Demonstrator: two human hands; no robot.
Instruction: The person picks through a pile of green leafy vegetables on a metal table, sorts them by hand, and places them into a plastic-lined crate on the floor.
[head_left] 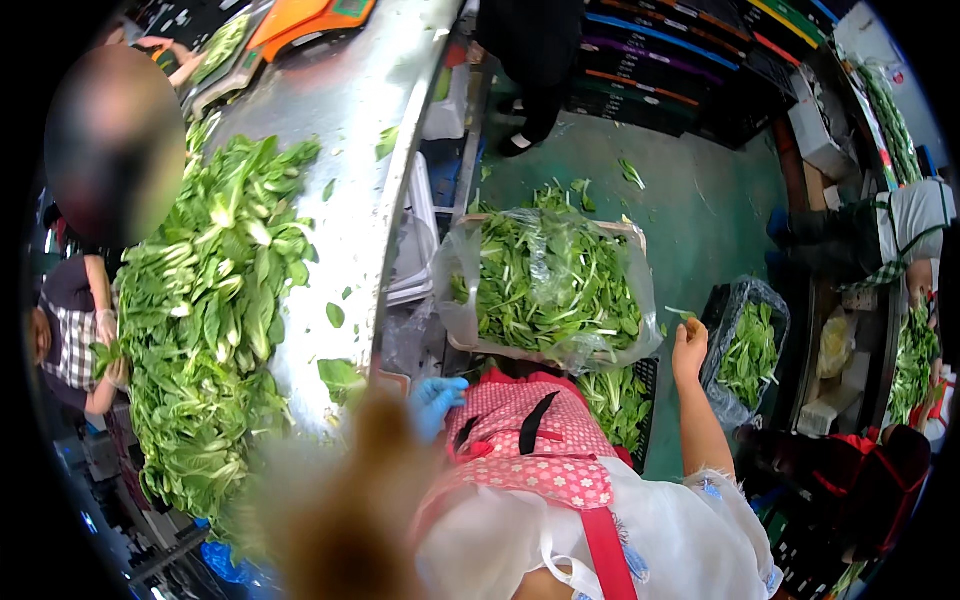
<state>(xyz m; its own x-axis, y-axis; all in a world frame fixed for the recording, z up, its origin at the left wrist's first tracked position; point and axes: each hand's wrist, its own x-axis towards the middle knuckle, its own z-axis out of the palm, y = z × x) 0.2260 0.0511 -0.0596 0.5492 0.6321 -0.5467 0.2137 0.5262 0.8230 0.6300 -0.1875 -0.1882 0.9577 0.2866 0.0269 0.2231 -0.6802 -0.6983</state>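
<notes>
A blue glove covers my left hand [432,405], close to the table edge by my pink apron [540,440]. Its fingers are loosely bent and apart, with nothing visible in them. My bare right hand [690,350] is out to the right, fingers pinched on a small green leaf [681,313]. Between the hands, in front of me, a crate lined with a clear plastic bag [455,265] holds many loose leafy greens [570,285]. More leafy greens [612,400] show in a dark crate [648,400] below it.
A metal table [345,200] on my left bears a big heap of leafy greens [215,310] and an orange scale [305,25]. A bag-lined crate [785,320] stands right. Stacked black crates [640,70] are ahead. Several people work around; scattered leaves lie on the green floor [690,180].
</notes>
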